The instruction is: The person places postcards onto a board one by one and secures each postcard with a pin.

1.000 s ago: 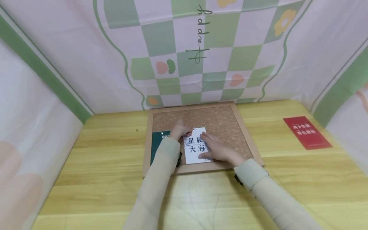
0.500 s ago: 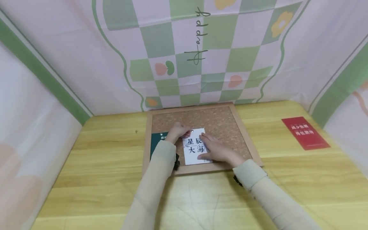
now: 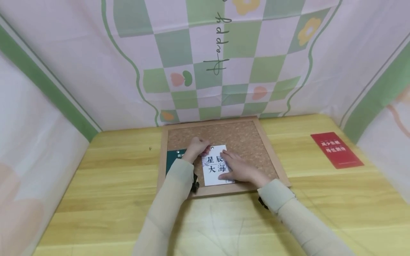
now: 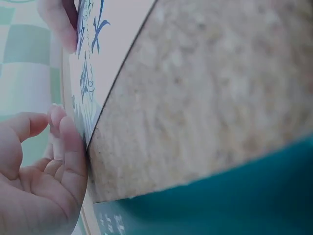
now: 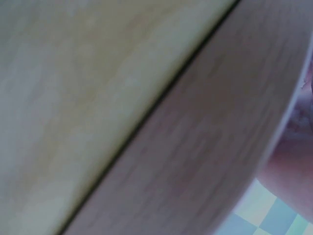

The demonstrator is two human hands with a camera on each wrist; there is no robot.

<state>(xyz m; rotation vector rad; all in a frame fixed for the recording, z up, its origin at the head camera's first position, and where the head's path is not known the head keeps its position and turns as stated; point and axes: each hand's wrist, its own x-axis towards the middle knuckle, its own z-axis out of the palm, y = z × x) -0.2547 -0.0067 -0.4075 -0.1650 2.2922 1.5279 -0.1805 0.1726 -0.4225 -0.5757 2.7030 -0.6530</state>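
Note:
A white card with large black Chinese characters lies on a cork board in a wooden frame. My left hand is at the card's top left corner, its thumb and index fingertips meeting just above the surface. Whether something small is pinched there is too unclear to tell. A small pale dot shows on the card's top edge beside these fingers. My right hand presses the card's right side, fingers spread. Left of it, a dark green card with a pale dot near its top is partly hidden by my left arm.
On the wooden table, a red card with white characters lies to the right of the board. Behind the board hangs a checked green and white cloth, with white cloth on both sides.
The whole head view has shifted slightly, the scene sliding down and left. Both hands keep their places on the white card, with only slight movement of the left fingers.

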